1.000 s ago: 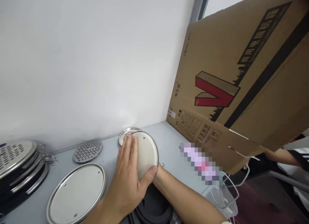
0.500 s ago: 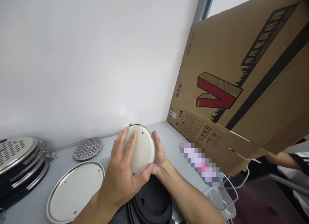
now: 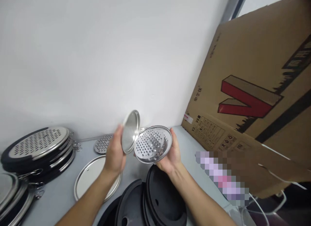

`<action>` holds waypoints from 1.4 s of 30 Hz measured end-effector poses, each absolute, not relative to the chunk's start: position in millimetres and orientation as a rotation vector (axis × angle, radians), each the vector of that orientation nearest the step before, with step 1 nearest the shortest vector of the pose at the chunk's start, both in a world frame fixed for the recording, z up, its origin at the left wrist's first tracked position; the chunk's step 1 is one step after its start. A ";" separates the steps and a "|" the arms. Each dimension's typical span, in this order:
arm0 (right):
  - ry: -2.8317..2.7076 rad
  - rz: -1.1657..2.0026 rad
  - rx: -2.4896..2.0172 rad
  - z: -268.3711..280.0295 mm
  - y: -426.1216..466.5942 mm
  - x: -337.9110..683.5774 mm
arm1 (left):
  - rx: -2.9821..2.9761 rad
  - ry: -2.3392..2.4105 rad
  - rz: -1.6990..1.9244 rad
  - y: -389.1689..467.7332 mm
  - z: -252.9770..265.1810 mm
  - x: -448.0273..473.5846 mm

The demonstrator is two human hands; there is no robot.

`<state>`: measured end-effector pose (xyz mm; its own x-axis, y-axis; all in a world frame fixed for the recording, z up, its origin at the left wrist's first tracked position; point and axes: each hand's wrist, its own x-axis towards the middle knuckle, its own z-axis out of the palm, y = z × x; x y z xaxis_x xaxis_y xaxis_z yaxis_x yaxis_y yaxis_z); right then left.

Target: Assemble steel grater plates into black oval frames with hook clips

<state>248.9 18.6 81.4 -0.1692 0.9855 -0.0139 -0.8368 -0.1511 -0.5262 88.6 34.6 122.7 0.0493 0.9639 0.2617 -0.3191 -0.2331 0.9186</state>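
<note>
My left hand is closed on the edge of a shallow round metal lid, tilted nearly upright with its hollow side facing right. In my right hand lies a round perforated grater plate with a smooth shiny rim, gripped from below and the right side. The lid and the plate are close together; whether their edges touch I cannot tell. Behind them, part of another metal rim shows. Below my hands lean several black round plastic pieces with small holes.
A larger metal plate and a grater disc lie on the grey table. Stacks of black-rimmed discs with wire clips stand left. A big cardboard box leans at right, with a blurred-out item and white cables beside it.
My hands have come apart. The lid that faced me has swung left in my left hand, and the grater plate now shows in my right hand. The view has shifted left.
</note>
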 end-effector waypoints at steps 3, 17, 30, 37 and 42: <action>-0.421 1.710 -0.447 80.1 24.6 257.1 | 0.868 0.688 1.377 63.3 127.0 70.2; -0.232 1.413 -0.643 79.3 49.3 287.9 | 1.481 1.656 1.125 52.4 67.1 -73.0; -0.380 1.405 -0.774 62.3 45.9 260.4 | 2.149 1.892 1.033 42.1 45.9 -41.3; -0.618 1.382 -0.770 63.9 27.9 244.2 | 2.501 1.347 0.910 23.0 97.8 60.6; -0.735 1.331 -0.793 65.4 25.6 244.3 | 2.427 1.249 1.000 32.7 91.8 81.2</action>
<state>244.3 25.6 65.4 0.1017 0.9947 0.0134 -0.5414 0.0667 -0.8381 81.2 32.7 91.8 0.4027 0.7875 0.4666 0.6277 -0.6086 0.4854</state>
